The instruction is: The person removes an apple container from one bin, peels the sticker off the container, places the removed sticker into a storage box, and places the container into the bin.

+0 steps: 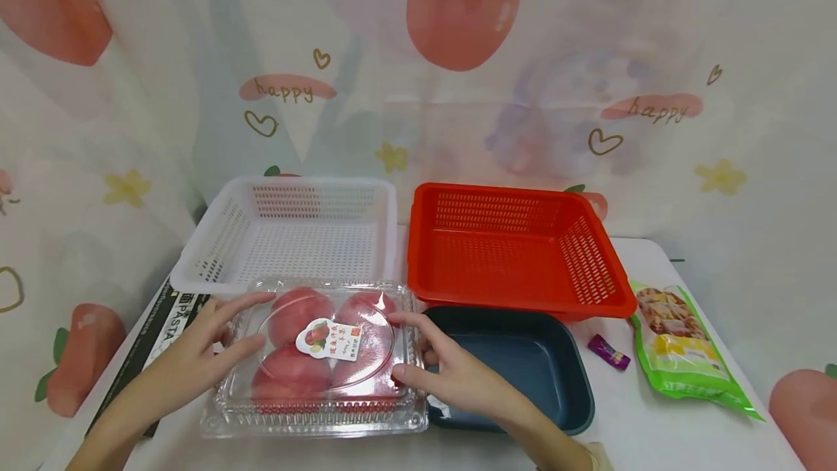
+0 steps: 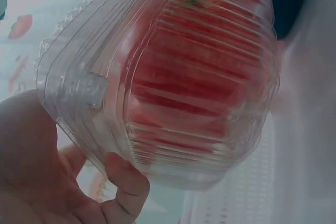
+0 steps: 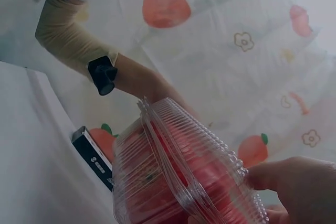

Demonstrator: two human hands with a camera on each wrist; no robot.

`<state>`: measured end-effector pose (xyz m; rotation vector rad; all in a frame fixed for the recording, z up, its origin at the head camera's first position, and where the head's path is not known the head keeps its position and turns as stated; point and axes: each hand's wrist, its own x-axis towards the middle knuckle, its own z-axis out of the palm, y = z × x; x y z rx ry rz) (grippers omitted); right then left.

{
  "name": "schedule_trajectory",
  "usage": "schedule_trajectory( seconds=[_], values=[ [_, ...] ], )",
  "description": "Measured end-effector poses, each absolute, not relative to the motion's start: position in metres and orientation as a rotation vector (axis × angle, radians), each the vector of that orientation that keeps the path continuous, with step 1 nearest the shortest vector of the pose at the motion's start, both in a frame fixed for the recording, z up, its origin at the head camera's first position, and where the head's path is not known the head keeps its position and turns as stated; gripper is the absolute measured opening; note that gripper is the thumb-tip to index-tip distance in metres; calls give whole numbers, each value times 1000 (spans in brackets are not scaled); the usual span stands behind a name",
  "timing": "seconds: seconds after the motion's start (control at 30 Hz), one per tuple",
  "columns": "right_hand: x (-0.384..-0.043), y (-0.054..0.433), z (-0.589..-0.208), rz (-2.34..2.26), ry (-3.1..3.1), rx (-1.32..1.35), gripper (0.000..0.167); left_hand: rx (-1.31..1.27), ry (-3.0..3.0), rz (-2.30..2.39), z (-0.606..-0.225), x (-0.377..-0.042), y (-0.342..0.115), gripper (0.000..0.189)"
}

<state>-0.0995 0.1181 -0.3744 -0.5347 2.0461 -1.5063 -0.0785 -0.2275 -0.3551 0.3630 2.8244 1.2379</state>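
A clear plastic clamshell box [image 1: 323,384] sits between the two hands in the head view, with several red apples [image 1: 294,373] inside and a white label [image 1: 340,341] on its lid. My left hand [image 1: 212,347] grips the left side; the left wrist view shows its curled fingers [image 2: 127,184] at the box's rim. On the opposite side, my right hand [image 1: 445,368] holds the box. In the right wrist view its thumb [image 3: 268,176] presses the ridged edge of the box [image 3: 178,156], which looks closed. Part of the right fingers is hidden behind the plastic.
Behind the box stands a white basket [image 1: 185,271], with a red basket [image 1: 516,296] to its right. A dark blue tray [image 1: 523,362] is beside the right hand. Farther right lie a purple wrapper [image 1: 609,352] and a green food bag [image 1: 686,344]. A black pasta box [image 1: 163,325] lies at left.
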Motion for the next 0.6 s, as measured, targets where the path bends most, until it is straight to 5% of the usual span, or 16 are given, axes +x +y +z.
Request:
schedule_trajectory(
  seconds=[0.6],
  values=[
    [-80,78,-410,-1565,2076,-504,53,324,2831,1085,-391,-69,-263,56]
  ],
)
